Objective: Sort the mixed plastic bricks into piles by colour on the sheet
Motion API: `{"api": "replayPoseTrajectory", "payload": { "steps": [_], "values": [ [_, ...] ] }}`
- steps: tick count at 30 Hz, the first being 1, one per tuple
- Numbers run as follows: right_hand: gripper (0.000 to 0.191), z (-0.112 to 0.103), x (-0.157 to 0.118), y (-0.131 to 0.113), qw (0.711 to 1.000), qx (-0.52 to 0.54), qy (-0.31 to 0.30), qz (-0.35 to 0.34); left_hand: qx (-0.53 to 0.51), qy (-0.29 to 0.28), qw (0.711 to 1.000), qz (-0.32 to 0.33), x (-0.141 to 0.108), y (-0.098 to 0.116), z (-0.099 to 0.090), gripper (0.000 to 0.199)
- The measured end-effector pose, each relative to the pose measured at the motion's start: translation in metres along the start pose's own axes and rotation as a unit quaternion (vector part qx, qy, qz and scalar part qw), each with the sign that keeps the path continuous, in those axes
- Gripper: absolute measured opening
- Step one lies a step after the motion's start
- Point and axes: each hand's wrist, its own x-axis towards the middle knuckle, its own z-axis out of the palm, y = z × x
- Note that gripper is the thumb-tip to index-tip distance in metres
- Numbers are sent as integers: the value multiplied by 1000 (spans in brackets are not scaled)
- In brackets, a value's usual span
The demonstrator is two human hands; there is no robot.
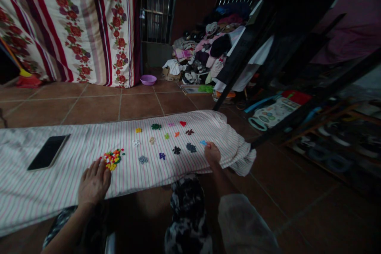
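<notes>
My left hand point(94, 181) lies flat with its fingers stretched out, the fingertips touching a mixed pile of small beads point(113, 159) in red, yellow, orange, green and white. Farther right, my right hand point(213, 153) is closed, its fingertips right at some light blue beads point(203, 142); whether any are between the fingers is hidden. Small single-colour piles lie between the hands, among them grey beads point(143, 159), dark blue beads point(162, 156), black beads point(176, 150), slate-coloured beads point(191, 147), dark green beads point(156, 126) and red beads point(182, 123).
A striped cloth point(89, 139) covers the low surface and hangs over its edges. On its left side rests a phone point(48, 152). A purple basin point(148, 79) stands on the tiled floor beyond, beside a heap of clothes point(208, 47). A dark post point(233, 77) slants at the right.
</notes>
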Motion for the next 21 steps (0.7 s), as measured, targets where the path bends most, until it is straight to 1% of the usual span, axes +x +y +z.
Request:
{"api": "replayPoseTrajectory", "payload": {
  "steps": [3, 5, 9, 13, 17, 21],
  "values": [
    [37, 3, -1, 3, 999, 35, 2, 3, 1, -12, 1000, 0, 0, 0, -2, 45],
    [37, 5, -4, 6, 999, 49, 10, -14, -4, -20, 1000, -3, 0, 0, -3, 46],
    [33, 10, -8, 16, 995, 71, 39, -64, -10, -20, 1000, -10, 1, 1, -4, 46],
    [27, 16, -10, 23, 984, 107, 64, -128, -13, -17, 1000, -16, 1, 2, -4, 48],
    [29, 20, -9, 26, 981, 110, 53, -150, -15, -18, 1000, -19, 1, 4, -6, 48],
    [33, 19, -7, 25, 986, 88, 34, -137, -20, -11, 1000, -12, 1, 5, -8, 48]
  ]
}}
